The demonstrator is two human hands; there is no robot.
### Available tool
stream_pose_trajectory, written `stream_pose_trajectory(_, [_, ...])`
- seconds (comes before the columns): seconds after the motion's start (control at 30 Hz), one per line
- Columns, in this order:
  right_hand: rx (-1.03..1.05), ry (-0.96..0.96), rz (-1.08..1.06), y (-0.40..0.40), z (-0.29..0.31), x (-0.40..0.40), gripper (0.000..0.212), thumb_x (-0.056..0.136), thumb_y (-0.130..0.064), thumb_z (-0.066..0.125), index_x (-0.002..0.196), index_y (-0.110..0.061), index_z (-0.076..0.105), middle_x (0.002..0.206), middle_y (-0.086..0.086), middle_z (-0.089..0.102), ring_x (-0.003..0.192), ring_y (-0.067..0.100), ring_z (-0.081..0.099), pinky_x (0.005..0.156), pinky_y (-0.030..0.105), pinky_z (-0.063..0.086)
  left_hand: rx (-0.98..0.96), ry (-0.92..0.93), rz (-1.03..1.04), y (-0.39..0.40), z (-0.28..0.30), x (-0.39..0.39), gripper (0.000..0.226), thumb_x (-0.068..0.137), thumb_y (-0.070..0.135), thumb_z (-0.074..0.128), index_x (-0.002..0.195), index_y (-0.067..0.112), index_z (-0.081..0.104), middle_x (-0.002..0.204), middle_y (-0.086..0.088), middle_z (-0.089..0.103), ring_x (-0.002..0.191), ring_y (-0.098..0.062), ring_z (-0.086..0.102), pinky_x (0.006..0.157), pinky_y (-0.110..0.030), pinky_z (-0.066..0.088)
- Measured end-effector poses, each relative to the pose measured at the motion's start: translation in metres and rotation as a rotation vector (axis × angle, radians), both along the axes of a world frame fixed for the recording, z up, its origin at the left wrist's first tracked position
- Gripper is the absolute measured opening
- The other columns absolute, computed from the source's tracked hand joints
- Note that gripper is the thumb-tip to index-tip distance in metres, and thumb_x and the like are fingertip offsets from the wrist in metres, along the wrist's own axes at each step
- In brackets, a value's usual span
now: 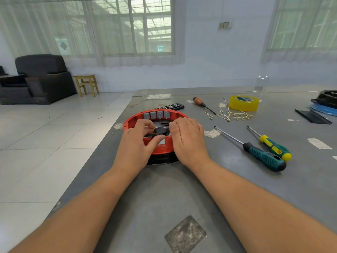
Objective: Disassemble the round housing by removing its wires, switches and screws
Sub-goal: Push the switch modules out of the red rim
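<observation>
The round red housing [135,119] lies on the grey table on a black base [160,159]. Several grey switches [156,115] line its far inner wall. A black part [160,131] sits at its centre. My left hand [135,143] pinches that black part between thumb and fingers. My right hand [187,139] lies on the housing's right rim, thumb touching the black part; its fingers are hidden behind the hand. A heap of removed white wires with brass terminals [233,115] lies to the right, beyond the housing.
To the right lie a green-handled screwdriver [262,156], a yellow-green screwdriver [273,147], a wooden-handled screwdriver [202,104] and a yellow tape roll [244,103]. A black strip [171,106] rests behind the housing. The table's left edge [109,136] runs close to the housing.
</observation>
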State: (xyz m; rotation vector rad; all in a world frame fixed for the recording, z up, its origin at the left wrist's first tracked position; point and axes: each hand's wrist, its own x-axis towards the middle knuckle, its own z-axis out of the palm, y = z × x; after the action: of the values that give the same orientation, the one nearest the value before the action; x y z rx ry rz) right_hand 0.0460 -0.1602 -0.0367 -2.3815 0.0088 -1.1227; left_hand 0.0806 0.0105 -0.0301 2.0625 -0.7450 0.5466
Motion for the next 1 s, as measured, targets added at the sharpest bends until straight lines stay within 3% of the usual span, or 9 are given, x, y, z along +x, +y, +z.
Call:
stream_pose_trajectory(0.17, [0.015,-0.084,0.134,0.011,0.001,-0.013,0.031,0.102,-0.047,0.039,0.106,-0.027,0.063,0.105,-0.017,0.064,0.107,0.003,0.054,0.106,0.036,0.029,0.042,-0.211,0.115,0.001,0.000,-0.002,0.028,0.089,0.045,0.074,0.108,0.027,0.066,0.101,0.011,0.072,0.099,-0.014,0.059,0.097,-0.033,0.038])
stream_pose_trajectory(0.3, [0.132,-0.043,0.200,0.015,0.005,-0.019,0.030,0.091,-0.054,0.053,0.107,-0.030,0.062,0.105,-0.020,0.063,0.108,-0.013,0.046,0.108,0.039,0.035,0.057,-0.339,0.153,-0.001,0.002,-0.008,0.026,0.083,0.017,0.086,0.105,0.014,0.072,0.100,0.000,0.075,0.102,-0.026,0.068,0.096,-0.038,0.041])
stream_pose_trajectory(0.37, [0.189,-0.034,0.218,0.014,0.007,-0.021,0.027,0.088,-0.053,0.059,0.106,-0.032,0.062,0.103,-0.024,0.062,0.108,-0.022,0.041,0.107,0.041,0.039,0.055,-0.365,0.153,-0.004,0.003,-0.011,0.028,0.080,0.010,0.089,0.103,0.012,0.072,0.099,-0.003,0.075,0.105,-0.021,0.064,0.096,-0.034,0.040])
stream_pose_trajectory(0.57, [0.351,-0.010,0.219,0.016,0.016,-0.025,0.023,0.081,-0.051,0.068,0.100,-0.039,0.064,0.102,-0.021,0.068,0.110,0.008,0.060,0.098,0.040,0.050,-0.003,-0.338,0.094,-0.012,0.002,-0.013,0.033,0.078,0.002,0.088,0.105,0.009,0.072,0.103,-0.005,0.074,0.105,-0.014,0.056,0.095,-0.038,0.041])
stream_pose_trajectory(0.73, [0.395,-0.003,0.174,0.016,0.018,-0.026,0.015,0.082,-0.040,0.073,0.094,-0.039,0.064,0.093,-0.022,0.067,0.094,-0.004,0.061,0.074,0.008,0.046,-0.054,-0.131,0.018,-0.014,-0.001,-0.015,0.042,0.084,0.022,0.081,0.121,0.027,0.061,0.109,0.018,0.062,0.109,-0.014,0.059,0.099,-0.050,0.052])
stream_pose_trajectory(0.8, [0.434,0.007,0.180,0.015,0.021,-0.025,0.013,0.081,-0.037,0.073,0.092,-0.036,0.066,0.089,-0.020,0.068,0.085,-0.005,0.062,0.068,0.008,0.046,-0.042,-0.065,0.028,-0.014,-0.002,-0.015,0.048,0.083,0.038,0.076,0.125,0.035,0.052,0.112,0.022,0.061,0.117,-0.018,0.056,0.100,-0.044,0.049])
stream_pose_trajectory(0.87, [0.525,-0.010,0.178,0.008,0.029,-0.021,0.010,0.080,-0.035,0.073,0.089,-0.032,0.069,0.081,-0.019,0.070,0.076,-0.003,0.064,0.067,0.012,0.047,0.001,-0.042,0.040,-0.015,-0.003,-0.015,0.051,0.083,0.051,0.074,0.126,0.041,0.047,0.113,0.024,0.063,0.114,-0.006,0.044,0.098,-0.036,0.040])
stream_pose_trajectory(0.93, [0.620,-0.045,0.163,-0.008,0.037,-0.015,0.006,0.080,-0.032,0.073,0.085,-0.030,0.070,0.078,-0.020,0.072,0.074,-0.003,0.067,0.070,0.014,0.050,0.101,-0.109,0.059,-0.018,-0.004,-0.015,0.040,0.090,0.058,0.066,0.125,0.039,0.056,0.112,0.022,0.069,0.110,0.000,0.044,0.099,-0.033,0.032])
stream_pose_trajectory(1.0, [0.650,-0.020,0.112,-0.032,0.042,-0.007,0.005,0.083,-0.029,0.074,0.083,-0.031,0.070,0.077,-0.020,0.073,0.076,-0.004,0.068,0.073,0.018,0.052,0.219,-0.207,0.087,-0.020,-0.006,-0.014,0.037,0.098,0.059,0.053,0.117,0.032,0.071,0.110,0.015,0.073,0.118,-0.011,0.057,0.101,-0.035,0.030])
